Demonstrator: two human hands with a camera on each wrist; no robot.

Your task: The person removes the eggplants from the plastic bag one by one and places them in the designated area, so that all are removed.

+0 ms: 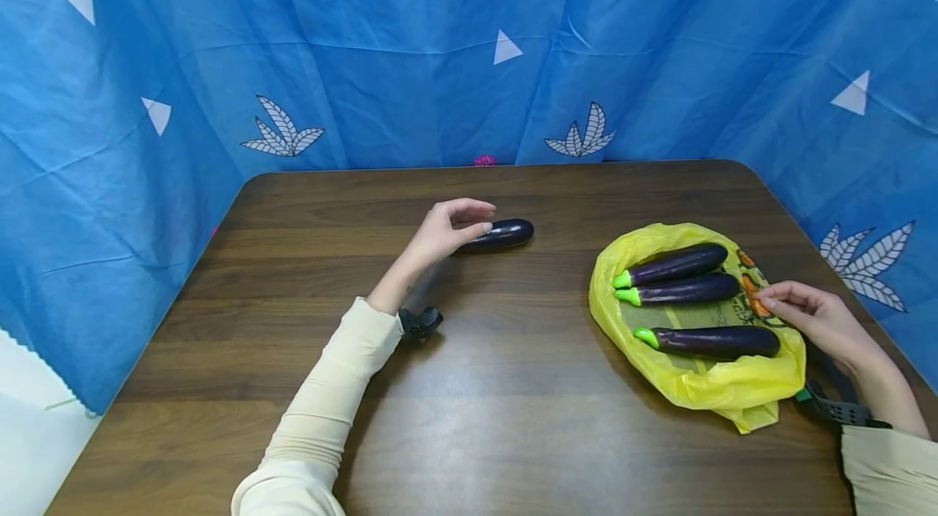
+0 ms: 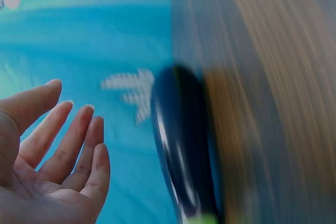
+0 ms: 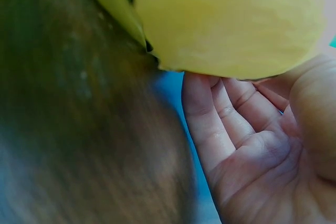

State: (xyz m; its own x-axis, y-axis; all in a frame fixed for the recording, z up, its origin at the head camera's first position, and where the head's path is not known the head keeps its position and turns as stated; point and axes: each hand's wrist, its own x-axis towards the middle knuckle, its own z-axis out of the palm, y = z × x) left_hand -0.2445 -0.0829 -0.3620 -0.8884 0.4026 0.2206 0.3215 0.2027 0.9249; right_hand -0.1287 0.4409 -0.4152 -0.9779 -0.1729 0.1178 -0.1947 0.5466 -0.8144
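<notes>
One dark eggplant (image 1: 506, 233) lies near the table's far side. My left hand (image 1: 456, 225) hovers over its near end, fingers loosely bent and apart from it in the left wrist view, where the eggplant (image 2: 181, 135) shows beside the hand (image 2: 63, 166). To the right, a yellow plastic bag (image 1: 610, 272) stands with its rim rolled open. Inside lie two eggplants (image 1: 677, 288) side by side and a third eggplant (image 1: 714, 342) nearer me, green stems to the left. My right hand (image 1: 821, 317) pinches the bag's right rim; bag plastic (image 3: 226, 24) partly hides its fingertips.
The brown wooden table (image 1: 256, 296) has rounded far corners. A blue curtain (image 1: 366, 52) with white leaf and triangle prints hangs behind and along both sides. A black strap with a small device (image 1: 420, 322) sits on my left wrist.
</notes>
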